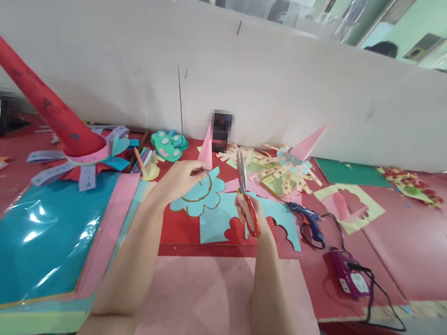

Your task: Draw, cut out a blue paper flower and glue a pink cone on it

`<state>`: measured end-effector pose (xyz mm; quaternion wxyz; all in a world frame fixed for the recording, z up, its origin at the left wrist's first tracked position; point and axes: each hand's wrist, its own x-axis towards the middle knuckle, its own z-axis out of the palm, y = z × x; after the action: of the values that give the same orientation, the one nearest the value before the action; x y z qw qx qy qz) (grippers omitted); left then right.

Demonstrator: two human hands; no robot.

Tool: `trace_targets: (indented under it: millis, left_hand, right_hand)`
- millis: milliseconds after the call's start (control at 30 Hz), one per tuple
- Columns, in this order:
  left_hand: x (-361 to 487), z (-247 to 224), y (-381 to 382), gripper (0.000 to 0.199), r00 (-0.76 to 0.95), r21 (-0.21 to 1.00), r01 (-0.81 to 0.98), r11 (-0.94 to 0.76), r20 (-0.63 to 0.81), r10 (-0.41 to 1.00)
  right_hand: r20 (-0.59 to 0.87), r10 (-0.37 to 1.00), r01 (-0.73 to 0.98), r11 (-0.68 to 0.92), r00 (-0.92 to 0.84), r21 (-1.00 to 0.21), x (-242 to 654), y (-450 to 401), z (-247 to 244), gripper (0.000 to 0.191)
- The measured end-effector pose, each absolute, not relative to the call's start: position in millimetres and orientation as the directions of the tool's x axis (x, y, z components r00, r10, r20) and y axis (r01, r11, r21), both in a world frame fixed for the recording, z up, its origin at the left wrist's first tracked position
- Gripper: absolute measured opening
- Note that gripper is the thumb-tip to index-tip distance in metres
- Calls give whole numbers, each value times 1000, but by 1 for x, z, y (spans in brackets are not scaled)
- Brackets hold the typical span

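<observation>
My left hand [183,180] pinches the upper edge of a light-blue paper flower [199,195] with a scalloped rim and a brownish ring drawn inside. In my right hand [250,210] is a pair of scissors [243,175] with orange-red handles, its blades pointing up and away from me and looking closed. Those blades are apart from the flower, to its right. Under my right hand lies a light-blue sheet [213,224] with scalloped cut-outs. Behind the flower stands a pink paper cone [206,151].
A blue glue gun [308,219] and a purple power socket [349,275] with cables lie right. At left, a tall red cone [52,108] stands by plastic-wrapped blue sheets [45,235]. Markers [140,160], green cut-outs [169,144] and a pink-cone craft [305,146] line the white partition [138,66].
</observation>
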<state>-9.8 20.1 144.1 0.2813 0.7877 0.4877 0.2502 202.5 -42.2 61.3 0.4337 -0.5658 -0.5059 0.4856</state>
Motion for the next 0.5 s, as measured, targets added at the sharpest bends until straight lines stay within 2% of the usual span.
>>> trace_targets:
  millis: [100,267,500]
  left_hand:
    - [-9,145,19,21,410,694,618,-369,116,905]
    - [-8,143,18,20,445,671,618,-409,131,886]
    - [-8,139,21,22,450,655,647,-391,86,889]
  right_hand:
    - [-46,995,245,-23,-89,-969,204,-43,65,43]
    - [-88,974,359,-8,-207,-933,200,-48,75,45]
    - [-127,974,424,-35,-190,-905,199,-46,68,46]
